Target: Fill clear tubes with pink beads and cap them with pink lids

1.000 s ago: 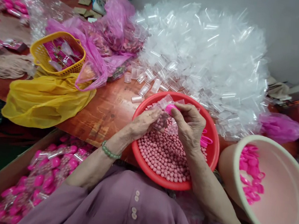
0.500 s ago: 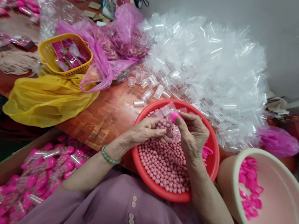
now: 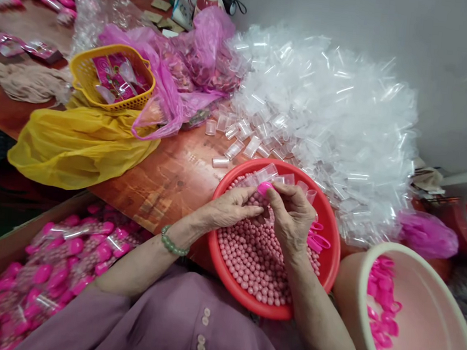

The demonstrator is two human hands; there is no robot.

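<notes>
My left hand [image 3: 236, 207] is closed around a small clear plastic tube [image 3: 255, 200] filled with pink beads, above a red basin [image 3: 222, 289]. Between the fingers of my right hand [image 3: 293, 214] is a bright pink cap [image 3: 264, 188], at the upper end of the tube. Whether the cap is seated on it cannot be made out. Loose pink beads [image 3: 254, 259] fill much of the basin below both hands. Empty clear tubes [image 3: 267, 173] lie along its far side, and several pink caps [image 3: 318, 241] rest at its right.
A large heap of clear tubes [image 3: 326, 112] covers the table behind the basin. A cream bucket [image 3: 429, 326] with pink caps stands right. At lower left, a box holds capped bead tubes [image 3: 59, 268]. A yellow basket [image 3: 89, 81] and yellow bag [image 3: 79, 146] sit left.
My right hand has brought the pink cap left and down to the end of the bead-filled tube. My left hand still holds the tube. The whole view has shifted slightly.
</notes>
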